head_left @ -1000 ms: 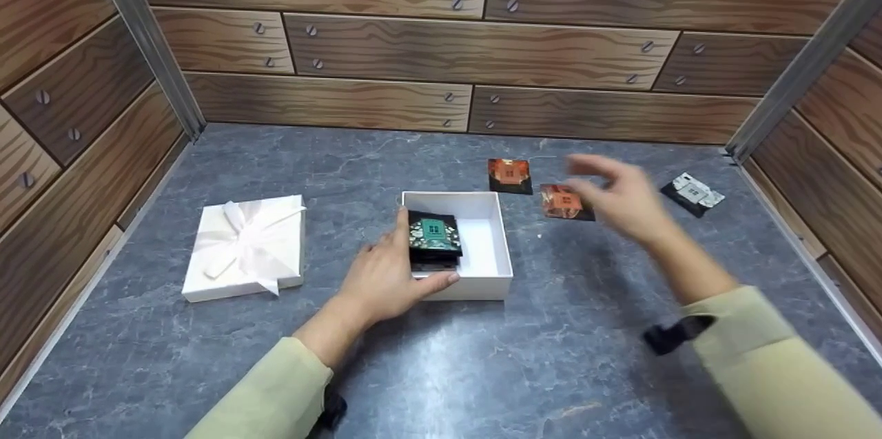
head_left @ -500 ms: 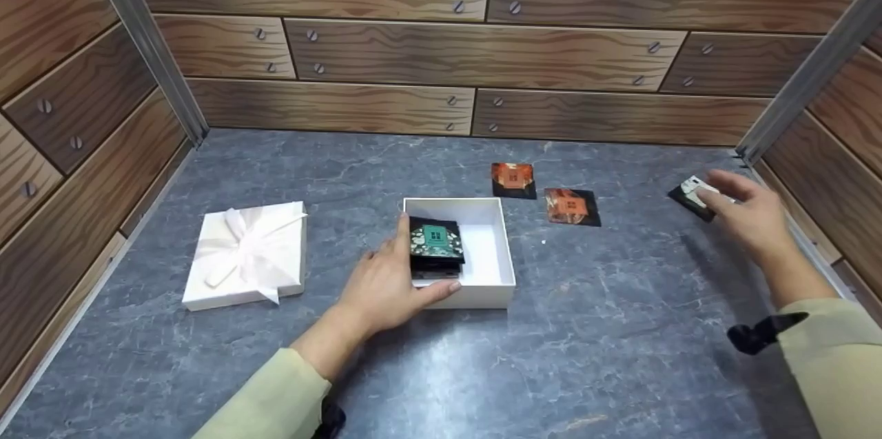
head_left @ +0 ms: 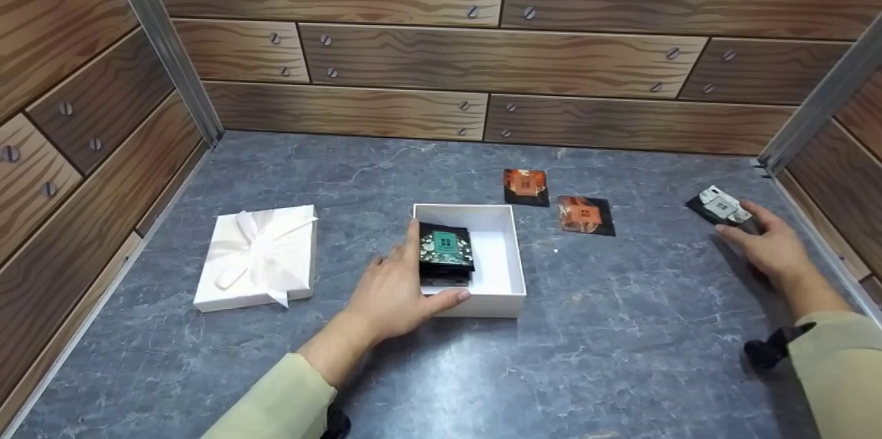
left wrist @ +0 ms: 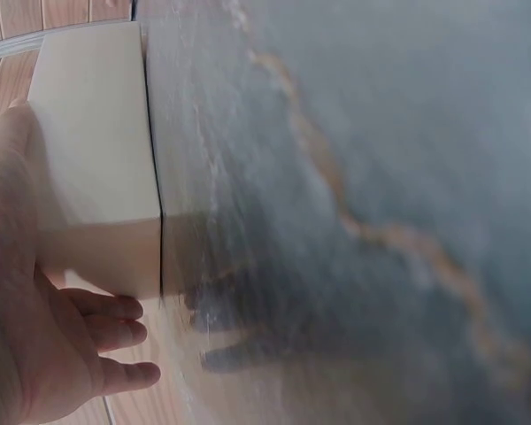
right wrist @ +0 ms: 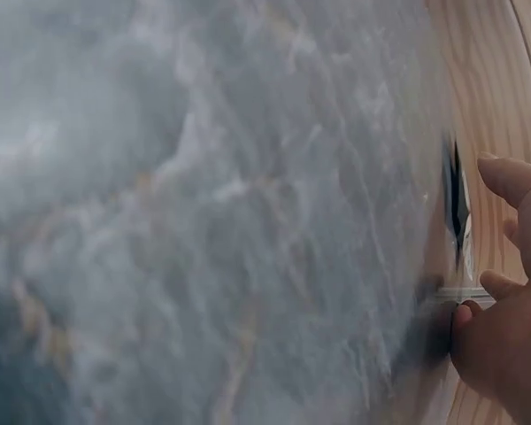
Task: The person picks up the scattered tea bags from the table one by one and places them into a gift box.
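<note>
My left hand (head_left: 389,291) rests against the near left corner of a white open box (head_left: 506,304), its thumb along the front wall and index finger along the left side. The left wrist view shows that box (left wrist: 97,133) with my left hand (left wrist: 35,292) beside it. Inside, at the left, lies a stack of dark sachets with a green-labelled sachet (head_left: 446,244) on top. At the right, my right hand (head_left: 775,242) is at a black-and-white sachet (head_left: 718,203), thumb and fingers apart near its edge. In the right wrist view my right hand (right wrist: 513,292) is partly cut off.
Two orange-and-black sachets, a farther sachet (head_left: 526,187) and a nearer sachet (head_left: 586,216), lie right of the box. A white lid (head_left: 258,256) with a ribbon bow lies at the left. Wood-patterned walls (head_left: 386,53) enclose the grey marbled table (head_left: 620,322).
My right hand has moved right from near the orange sachets to the black-and-white sachet, its fingers lowering to the edge. The left hand stays at the box. The head view has shifted slightly.
</note>
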`<state>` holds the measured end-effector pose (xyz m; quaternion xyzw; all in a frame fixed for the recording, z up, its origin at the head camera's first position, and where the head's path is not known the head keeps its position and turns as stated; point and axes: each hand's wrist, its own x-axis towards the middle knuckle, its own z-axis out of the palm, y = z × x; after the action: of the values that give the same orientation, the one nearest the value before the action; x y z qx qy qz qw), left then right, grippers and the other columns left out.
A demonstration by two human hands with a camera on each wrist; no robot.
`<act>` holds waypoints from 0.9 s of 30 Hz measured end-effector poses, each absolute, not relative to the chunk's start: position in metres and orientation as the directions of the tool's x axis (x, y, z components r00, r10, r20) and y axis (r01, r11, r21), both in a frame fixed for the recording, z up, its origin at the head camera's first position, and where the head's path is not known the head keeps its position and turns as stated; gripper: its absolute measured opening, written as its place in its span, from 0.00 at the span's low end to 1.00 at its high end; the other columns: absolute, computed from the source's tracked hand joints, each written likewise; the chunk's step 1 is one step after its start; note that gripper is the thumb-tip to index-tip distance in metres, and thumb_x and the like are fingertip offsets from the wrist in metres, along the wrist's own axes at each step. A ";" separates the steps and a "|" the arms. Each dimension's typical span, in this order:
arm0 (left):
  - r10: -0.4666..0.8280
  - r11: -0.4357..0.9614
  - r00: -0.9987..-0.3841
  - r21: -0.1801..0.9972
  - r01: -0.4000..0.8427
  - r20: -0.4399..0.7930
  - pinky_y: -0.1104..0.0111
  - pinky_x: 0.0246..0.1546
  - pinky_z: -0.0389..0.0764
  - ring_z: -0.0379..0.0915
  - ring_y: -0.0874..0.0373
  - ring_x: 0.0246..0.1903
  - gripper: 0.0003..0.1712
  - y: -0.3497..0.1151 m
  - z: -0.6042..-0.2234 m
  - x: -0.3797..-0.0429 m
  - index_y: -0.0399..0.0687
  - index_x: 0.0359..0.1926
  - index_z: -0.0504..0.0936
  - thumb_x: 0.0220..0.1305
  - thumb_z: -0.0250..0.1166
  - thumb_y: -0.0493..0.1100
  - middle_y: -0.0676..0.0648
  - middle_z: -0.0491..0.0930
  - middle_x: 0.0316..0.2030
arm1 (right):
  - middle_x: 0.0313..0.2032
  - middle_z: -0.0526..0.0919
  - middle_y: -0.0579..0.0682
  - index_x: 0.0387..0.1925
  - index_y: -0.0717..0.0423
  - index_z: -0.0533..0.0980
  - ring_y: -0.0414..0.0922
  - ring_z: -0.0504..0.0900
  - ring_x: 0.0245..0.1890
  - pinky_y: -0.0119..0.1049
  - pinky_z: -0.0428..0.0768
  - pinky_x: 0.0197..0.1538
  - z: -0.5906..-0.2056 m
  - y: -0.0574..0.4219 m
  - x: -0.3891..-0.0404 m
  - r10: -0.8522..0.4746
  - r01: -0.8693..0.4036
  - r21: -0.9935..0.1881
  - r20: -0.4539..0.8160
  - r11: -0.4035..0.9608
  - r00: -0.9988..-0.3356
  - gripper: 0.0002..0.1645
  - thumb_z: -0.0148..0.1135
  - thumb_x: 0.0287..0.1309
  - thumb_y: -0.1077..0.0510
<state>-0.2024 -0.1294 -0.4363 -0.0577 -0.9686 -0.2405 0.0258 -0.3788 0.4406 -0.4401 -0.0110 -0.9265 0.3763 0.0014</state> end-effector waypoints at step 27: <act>0.093 0.883 -0.993 0.456 0.114 0.067 0.40 0.73 0.64 0.69 0.33 0.70 0.78 -0.128 -0.437 -0.203 0.36 0.85 0.38 0.58 0.60 0.86 0.28 0.67 0.74 | 0.49 0.83 0.29 0.74 0.73 0.65 0.22 0.73 0.44 0.17 0.74 0.43 -0.453 0.433 -0.372 -0.025 -0.032 -0.782 0.021 0.623 -0.999 0.42 0.66 0.75 0.46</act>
<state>-0.2027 -0.1279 -0.4369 -0.0532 -0.9700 -0.2363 0.0218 -0.3717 0.4335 -0.4529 0.0159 -0.9007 0.4341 0.0040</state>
